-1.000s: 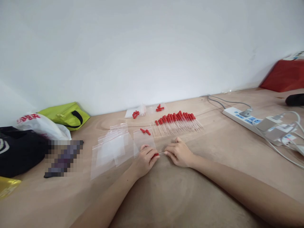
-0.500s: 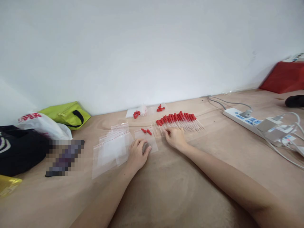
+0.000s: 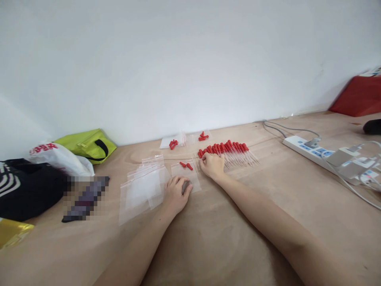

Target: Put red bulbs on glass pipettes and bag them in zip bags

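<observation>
My left hand (image 3: 177, 194) rests on the table with its fingers curled round a small dark grey object (image 3: 185, 186). It overlaps the near part of a clear zip bag (image 3: 195, 182), on which two red rubber bulbs (image 3: 186, 165) lie. My right hand (image 3: 212, 164) is at the left end of a row of clear droppers with red bulbs (image 3: 229, 147). Its fingers are bent and touch the leftmost droppers; what they hold, if anything, is hidden. To the left of my left hand, several clear zip bags (image 3: 141, 186) lie overlapped.
Two small groups of red bulbs (image 3: 173, 144) (image 3: 203, 136) lie on bags near the wall. A white power strip (image 3: 306, 149) with plugs and cables is at the right. Green (image 3: 86, 145), white (image 3: 65, 161) and black bags (image 3: 29, 188) stand at the left.
My right hand has moved slightly left and away from me, closer to the red bulbs of the leftmost droppers. My left hand keeps its grip; the view has shifted slightly.
</observation>
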A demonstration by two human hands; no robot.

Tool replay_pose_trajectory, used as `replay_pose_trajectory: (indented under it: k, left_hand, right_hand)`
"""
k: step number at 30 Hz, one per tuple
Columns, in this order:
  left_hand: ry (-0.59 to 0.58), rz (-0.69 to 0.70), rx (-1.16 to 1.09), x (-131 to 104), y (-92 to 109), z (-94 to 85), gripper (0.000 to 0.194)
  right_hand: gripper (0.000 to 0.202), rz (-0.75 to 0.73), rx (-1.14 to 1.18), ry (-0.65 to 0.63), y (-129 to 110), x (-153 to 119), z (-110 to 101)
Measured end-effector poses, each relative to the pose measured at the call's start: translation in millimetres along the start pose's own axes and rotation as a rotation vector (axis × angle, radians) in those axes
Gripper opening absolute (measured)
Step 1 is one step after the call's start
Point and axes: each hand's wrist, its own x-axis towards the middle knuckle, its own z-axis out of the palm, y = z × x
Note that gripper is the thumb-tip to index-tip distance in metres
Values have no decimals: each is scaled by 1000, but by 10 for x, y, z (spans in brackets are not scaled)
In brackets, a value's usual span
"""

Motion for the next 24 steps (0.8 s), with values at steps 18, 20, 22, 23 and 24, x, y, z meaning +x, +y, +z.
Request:
replay_pose_trajectory:
  k: [18, 20, 22, 23, 24]
  left_hand:
    - [1, 26, -5, -12, 0, 12, 9]
    - [-7, 33, -8, 14, -26, -3, 10]
    - [0, 41, -5, 78, -72, -30, 12]
    - [20, 42, 5, 127, -100, -46, 15]
    - [45, 52, 28, 185, -130, -63, 19]
  right_hand:
    - [26, -1, -173, -117, -216, 45, 37]
    - [27, -17, -200, -129, -199, 16, -8]
    - [27, -44, -208, -107, -139, -37, -72]
    - [27, -69, -207, -84, -90, -74, -108]
    - [27, -105, -203, -56, -29, -118, -144]
